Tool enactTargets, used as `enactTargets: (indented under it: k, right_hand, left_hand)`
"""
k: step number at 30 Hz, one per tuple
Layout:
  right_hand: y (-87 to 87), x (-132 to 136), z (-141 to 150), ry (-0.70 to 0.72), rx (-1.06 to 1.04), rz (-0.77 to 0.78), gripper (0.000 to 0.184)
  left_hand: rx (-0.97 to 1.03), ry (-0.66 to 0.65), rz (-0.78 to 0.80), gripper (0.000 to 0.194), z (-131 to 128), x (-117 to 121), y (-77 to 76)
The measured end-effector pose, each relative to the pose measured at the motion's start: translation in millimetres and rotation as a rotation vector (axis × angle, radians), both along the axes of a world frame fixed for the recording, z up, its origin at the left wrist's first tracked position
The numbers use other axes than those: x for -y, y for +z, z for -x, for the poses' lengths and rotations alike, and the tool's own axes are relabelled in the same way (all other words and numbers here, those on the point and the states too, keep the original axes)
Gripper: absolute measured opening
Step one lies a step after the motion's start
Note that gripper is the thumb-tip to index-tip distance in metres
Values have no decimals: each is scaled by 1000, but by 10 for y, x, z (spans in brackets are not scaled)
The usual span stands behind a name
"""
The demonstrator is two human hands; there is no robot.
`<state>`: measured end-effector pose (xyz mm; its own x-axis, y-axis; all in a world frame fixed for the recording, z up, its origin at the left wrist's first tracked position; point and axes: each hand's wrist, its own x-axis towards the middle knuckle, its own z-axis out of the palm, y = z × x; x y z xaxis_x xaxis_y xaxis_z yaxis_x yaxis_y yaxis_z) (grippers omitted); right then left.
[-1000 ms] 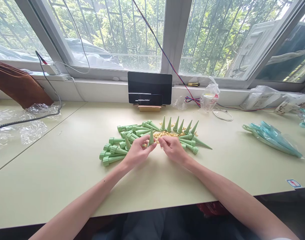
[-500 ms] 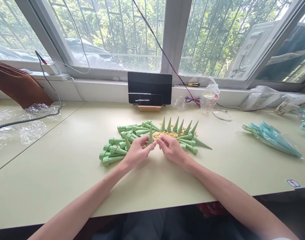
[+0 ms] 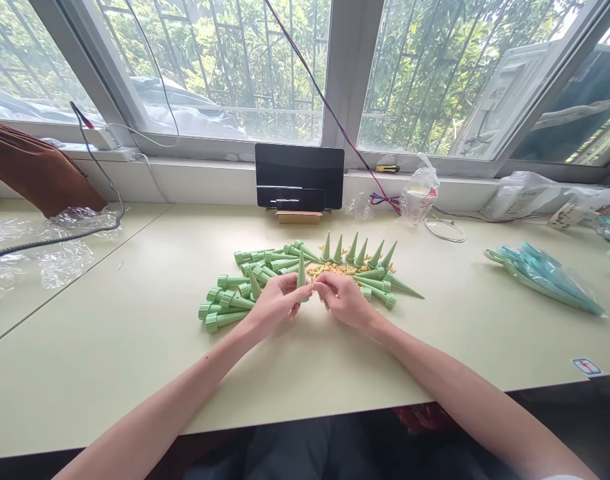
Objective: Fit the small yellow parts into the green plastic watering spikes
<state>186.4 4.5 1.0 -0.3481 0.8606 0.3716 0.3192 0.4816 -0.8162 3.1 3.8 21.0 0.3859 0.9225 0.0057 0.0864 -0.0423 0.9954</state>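
One green spike (image 3: pixel 301 269) points up, axis near vertical, in the left hand (image 3: pixel 276 301)

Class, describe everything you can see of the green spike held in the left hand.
The green spike is a slim, plain cone, apparently smooth plastic, tapering to a point. It stands nearly upright, tip up, just in front of other green spikes. The left hand grips its lower part, partly hiding the base. The right hand is close beside it, pinching a small yellow piece; whether that touches the spike is unclear.

Spikes (image 3: pixel 235 300) sit on the table (image 3: pixel 305 373), before the tablet (image 3: pixel 299 167).
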Motion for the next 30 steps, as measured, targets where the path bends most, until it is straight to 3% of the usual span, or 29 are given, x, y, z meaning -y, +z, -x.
enactTargets:
  k: [12,19,30]
  right_hand:
    - [25,20,13,37,-30,-32,23]
    - [13,18,3,18,10,-27,28]
    - [-36,-10,17,12,21,-15,52]
  left_hand:
    - [149,-1,259,26,9,-21,22]
    - [66,8,164,32,12,-12,39]
    - [3,-61,30,33,8,-3,32]
